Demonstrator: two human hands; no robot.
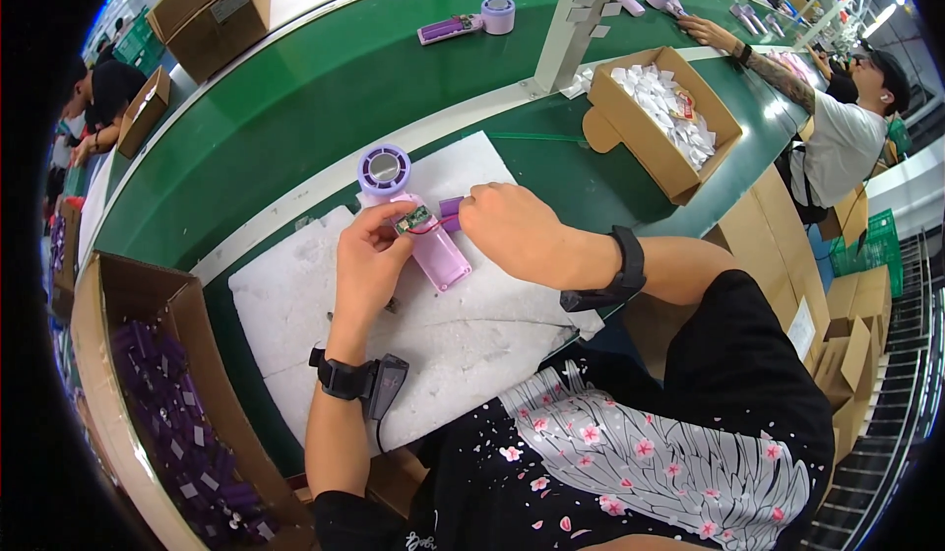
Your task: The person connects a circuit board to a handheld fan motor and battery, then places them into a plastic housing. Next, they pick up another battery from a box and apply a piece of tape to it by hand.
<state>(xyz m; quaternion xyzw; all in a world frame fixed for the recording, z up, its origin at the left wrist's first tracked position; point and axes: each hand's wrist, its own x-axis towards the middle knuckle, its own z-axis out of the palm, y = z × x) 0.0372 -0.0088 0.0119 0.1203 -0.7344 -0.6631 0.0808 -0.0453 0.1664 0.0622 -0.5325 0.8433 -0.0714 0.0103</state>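
A handheld fan lies on a white foam sheet (295,285), its round lilac head (384,169) at the far end and its opened pink handle shell (443,260) toward me. My left hand (366,256) pinches a small green circuit board (413,219) over the upper part of the shell. Thin red wires run from the board toward a purple battery cell (450,212). Closed around the cell's right end is my right hand (512,231), just right of the shell; its fingertips are partly hidden.
At the left stands a cardboard box (91,354) of purple battery cells. A smaller carton (724,118) with white pieces sits at the right. Beyond a metal post (571,29), another fan (498,16) lies on the green conveyor (325,68). A co-worker (847,118) reaches over it.
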